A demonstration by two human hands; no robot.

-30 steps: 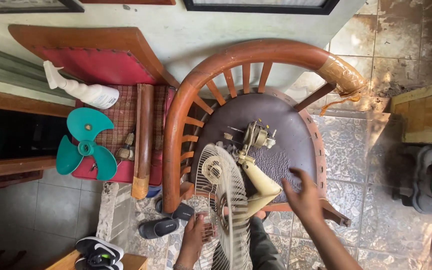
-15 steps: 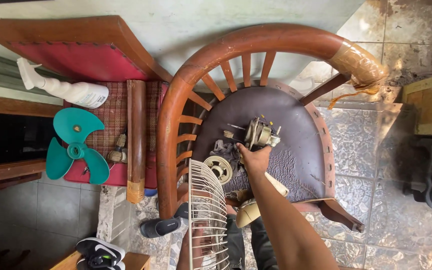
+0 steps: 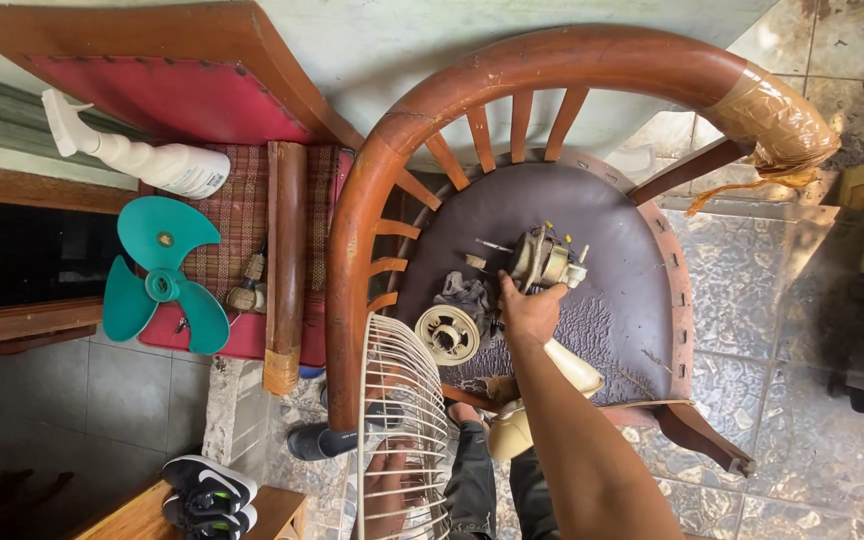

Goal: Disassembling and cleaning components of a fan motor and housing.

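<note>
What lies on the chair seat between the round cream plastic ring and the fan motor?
In the head view, a crumpled grey cloth lies between the cream ring and the fan motor, and the right hand reaches in there too, touching the motor.

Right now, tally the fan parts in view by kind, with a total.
Fan motor, right hand on it: 1
Teal fan blade: 1
White wire guard, left hand behind it: 1
Cream round plastic ring: 1
Cream fan housing: 1
Total: 5
</note>
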